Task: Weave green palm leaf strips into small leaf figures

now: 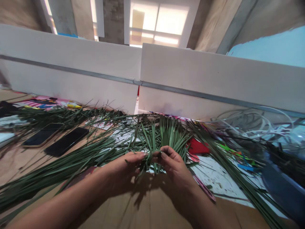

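A fan of green palm leaf strips [164, 135] spreads upward from where both hands meet over the brown table [143, 210]. My left hand [126, 167] pinches the gathered base of the strips from the left. My right hand [172, 162] pinches the same base from the right, fingers curled around the strips. Long loose green strips [71, 162] lie in a pile running to the left under my left forearm.
Two dark phones [56, 138] lie on the table at the left. A red piece [197, 148] sits right of the fan, near a pink-handled tool [205, 189]. White plastic bands [252, 122] coil at the right. White partition boards [190, 82] stand behind.
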Available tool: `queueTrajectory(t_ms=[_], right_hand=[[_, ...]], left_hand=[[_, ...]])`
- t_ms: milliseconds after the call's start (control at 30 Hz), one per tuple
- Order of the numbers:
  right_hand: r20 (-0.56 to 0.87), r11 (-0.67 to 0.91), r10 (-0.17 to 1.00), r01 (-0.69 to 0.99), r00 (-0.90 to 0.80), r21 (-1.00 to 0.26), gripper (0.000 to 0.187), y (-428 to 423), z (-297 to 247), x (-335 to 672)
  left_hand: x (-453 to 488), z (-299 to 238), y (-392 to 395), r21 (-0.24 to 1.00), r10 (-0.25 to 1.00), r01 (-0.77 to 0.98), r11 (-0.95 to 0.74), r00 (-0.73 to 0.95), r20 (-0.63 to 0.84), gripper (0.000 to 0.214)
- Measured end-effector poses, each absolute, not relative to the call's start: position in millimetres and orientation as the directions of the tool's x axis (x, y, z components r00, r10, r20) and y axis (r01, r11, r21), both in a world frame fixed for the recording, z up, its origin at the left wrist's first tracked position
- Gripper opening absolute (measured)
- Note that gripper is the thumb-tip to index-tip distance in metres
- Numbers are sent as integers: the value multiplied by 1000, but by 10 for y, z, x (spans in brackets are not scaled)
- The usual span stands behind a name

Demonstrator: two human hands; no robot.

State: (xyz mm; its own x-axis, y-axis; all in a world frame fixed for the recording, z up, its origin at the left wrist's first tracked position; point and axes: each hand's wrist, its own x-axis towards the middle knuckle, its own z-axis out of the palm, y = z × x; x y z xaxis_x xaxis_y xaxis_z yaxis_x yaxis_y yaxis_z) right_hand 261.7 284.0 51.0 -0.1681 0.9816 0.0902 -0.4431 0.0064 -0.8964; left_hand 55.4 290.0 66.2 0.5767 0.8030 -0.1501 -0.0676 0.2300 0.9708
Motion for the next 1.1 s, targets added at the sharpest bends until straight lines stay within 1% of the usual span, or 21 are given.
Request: queueTrajectory(t_ms=[100,167,233,333,400,467,533,600,700,767,800,967,1033,1100], right_hand=[[106,45,984,-376,-143,-926,27,2853,498,2619],[119,93,990,-299,-70,-950,27,2884,479,2637],[148,151,988,-192,31,-970,27,2917,457,2664],[237,242,961,-19,139,-970,25,2930,455,2702],[297,287,944,88,141,-954,25,2895,491,2709],[345,322,933,194,100,-927,22,2831,549,2696],[412,381,911,315,34,-869,18,2758,602,2660],[505,477,861,434,-57,-764,15,2694,626,2607],[620,600,761,566,-188,-565,24,2636,597,2520],[666,634,710,620,-229,-463,26,2618,557,2482],[684,640,691,639,-235,-427,24,2613,539,2472],[737,652,628,685,-249,-324,12,2602,513,2488],[747,656,616,688,-249,-311,10,2598,516,2490],[749,654,616,687,-242,-316,10,2590,515,2479]], left_hand=[[556,574,3038,910,753,-225,347,645,-128,37],[530,551,3116,884,798,-291,364,587,-135,34],[499,551,3167,869,875,-363,335,461,-145,38],[475,549,3213,871,955,-433,233,270,-122,44],[478,530,3235,885,977,-435,164,198,-84,42],[491,508,3249,896,988,-430,106,144,-48,43],[512,497,3243,902,996,-428,57,85,-23,46],[539,502,3214,905,997,-422,46,70,-18,47],[589,534,3134,893,989,-436,113,135,-60,42],[620,552,3076,871,980,-463,164,181,-88,37],[632,555,3052,862,974,-471,187,202,-101,36],[667,505,2993,861,950,-437,259,275,-146,41],[680,474,2993,866,952,-433,251,270,-141,41],[690,452,3004,870,965,-440,222,230,-130,40]])
